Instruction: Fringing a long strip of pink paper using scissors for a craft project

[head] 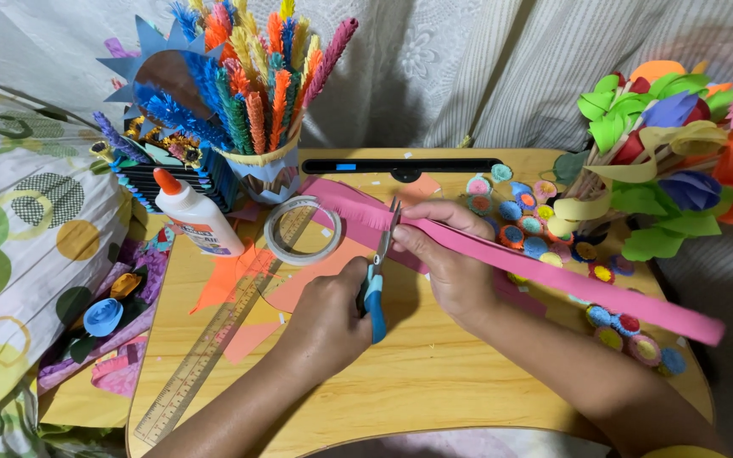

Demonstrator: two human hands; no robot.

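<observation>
Pink paper strip (553,271) pinched in right hand (451,263), crossing the wooden bench (417,373). Left hand (328,318) grips blue-handled scissors (377,271), blades at the strip's fringed edge. Tape roll (302,230) just beside.

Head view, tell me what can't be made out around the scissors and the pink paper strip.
- Scissors: finger loops hidden inside the left hand; head view.
- Pink paper strip: the stretch at the right hand is covered by its fingers; far end blurred.
- Ruler: markings too small to read.
- Small paper rosettes: some hidden under the strip.
- Paper flower bunch: cut off by the right edge.
</observation>
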